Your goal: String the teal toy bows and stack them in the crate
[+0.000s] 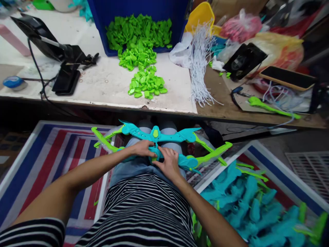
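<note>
Blue-green bow (155,132) in middle of frame, over lap, long side going left to right, green tips sticking out both ways. Left hand (142,148) pinches bow's middle from left. Right hand (169,159) grips middle from right, fingers bent, close beside left hand. Top middle: green bits (137,56) spill from blue bin (138,7) onto table (102,85). White strings (200,65) lie right of them. Lower right: box (279,169) with many blue-green parts (241,192). Lower left: striped box (48,171).
</note>
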The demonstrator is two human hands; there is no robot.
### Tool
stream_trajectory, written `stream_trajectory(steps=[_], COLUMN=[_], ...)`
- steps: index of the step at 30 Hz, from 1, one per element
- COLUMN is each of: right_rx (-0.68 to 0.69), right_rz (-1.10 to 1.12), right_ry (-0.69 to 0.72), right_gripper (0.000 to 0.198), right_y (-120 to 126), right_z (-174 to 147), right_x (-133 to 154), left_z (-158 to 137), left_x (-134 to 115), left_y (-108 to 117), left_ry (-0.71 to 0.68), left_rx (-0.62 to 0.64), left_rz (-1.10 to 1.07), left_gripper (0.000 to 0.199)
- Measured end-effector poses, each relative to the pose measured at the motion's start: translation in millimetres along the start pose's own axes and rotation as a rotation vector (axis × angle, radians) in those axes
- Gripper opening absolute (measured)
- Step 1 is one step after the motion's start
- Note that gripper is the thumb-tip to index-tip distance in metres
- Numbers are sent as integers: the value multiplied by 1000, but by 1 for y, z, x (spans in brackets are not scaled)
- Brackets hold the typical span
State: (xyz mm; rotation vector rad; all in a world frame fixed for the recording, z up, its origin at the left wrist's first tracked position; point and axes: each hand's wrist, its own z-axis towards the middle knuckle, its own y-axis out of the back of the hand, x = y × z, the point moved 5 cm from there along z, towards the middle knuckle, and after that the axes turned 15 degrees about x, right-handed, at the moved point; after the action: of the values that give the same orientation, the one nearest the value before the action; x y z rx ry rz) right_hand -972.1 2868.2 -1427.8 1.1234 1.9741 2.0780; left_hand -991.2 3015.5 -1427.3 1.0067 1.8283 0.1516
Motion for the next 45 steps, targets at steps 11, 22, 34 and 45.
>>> stream_trajectory(steps=[11,22,34,45], right_rx=[-263,-188,-242,-367], right_rz=[-180,-232,-252,-268], right_ry=[163,-29,-75,-139], right_gripper=[28,22,29,40], right_y=[157,170,177,158], right_z=[143,211,192,201], right_x=[-14,-37,-63,-62], left_z=[-47,-29,2,4], left_x=[-34,-19,-2,7], left_y=[-58,-36,-19,-20], left_ry=[-27,164,44,55], left_rx=[-333,42,145,241], left_rz=[613,41,-209,-633], left_gripper=[40,87,40,19])
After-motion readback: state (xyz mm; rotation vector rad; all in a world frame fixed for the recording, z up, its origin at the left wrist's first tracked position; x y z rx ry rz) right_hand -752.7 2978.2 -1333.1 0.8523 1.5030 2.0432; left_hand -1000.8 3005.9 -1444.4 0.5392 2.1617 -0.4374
